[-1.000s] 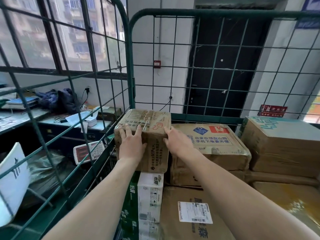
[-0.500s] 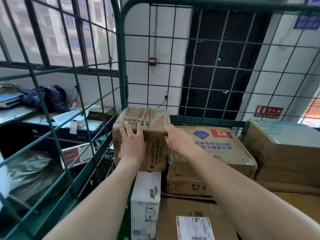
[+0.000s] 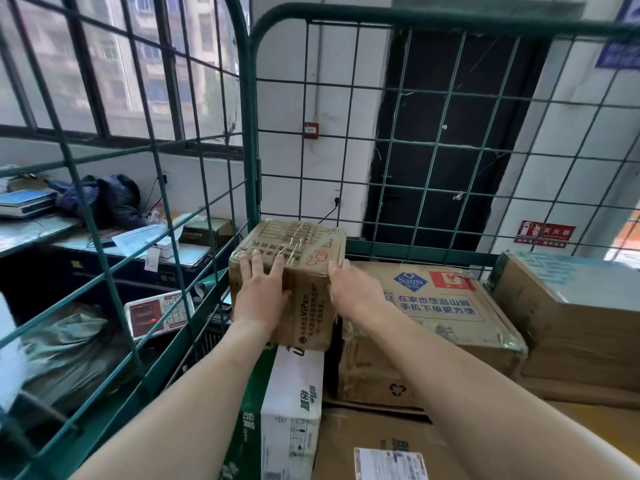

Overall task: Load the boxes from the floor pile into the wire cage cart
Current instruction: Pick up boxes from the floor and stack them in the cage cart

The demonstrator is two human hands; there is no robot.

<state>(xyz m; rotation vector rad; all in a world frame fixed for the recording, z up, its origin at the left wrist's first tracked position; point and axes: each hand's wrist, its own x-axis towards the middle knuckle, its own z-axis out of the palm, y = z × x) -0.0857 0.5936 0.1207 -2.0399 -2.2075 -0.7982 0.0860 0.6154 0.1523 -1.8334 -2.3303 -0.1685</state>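
Nearest the camera, below the taped carton, lies a flat brown carton with a shipping label (image 3: 389, 464), and left of it an upright white-and-green carton (image 3: 292, 410) on which the taped carton's base appears to rest.

Taped carton (image 3: 294, 271): small, brown, wrapped in clear tape, top face printed with a grid. Position: back-left corner of the wire cage cart (image 3: 247, 140), against the left mesh, top layer of the stack.

Left hand (image 3: 259, 292): flat on the carton's near face, fingers spread, tips at the top edge. Right hand (image 3: 353, 289): cupped round the carton's right near corner. Both hands are pressed to the carton from two sides; neither is curled under it. Judged as seating or squaring the box, not lifting.

Handling, judged: corrugated board, stiff but dented at the edges; tape skin looks glossy, so likely slick to a bare palm. Size suggests light to moderate weight; contents unknown. Best hold: opposing side faces or beneath the bottom edges, not the taped top.

Right of the taped carton, touching or just beside it: larger Sam's Club carton (image 3: 440, 306), top slightly sagged. Farther right: brown carton with a teal-printed top (image 3: 568, 306).

Beyond the taped carton, through the rear mesh: black door (image 3: 446, 133).
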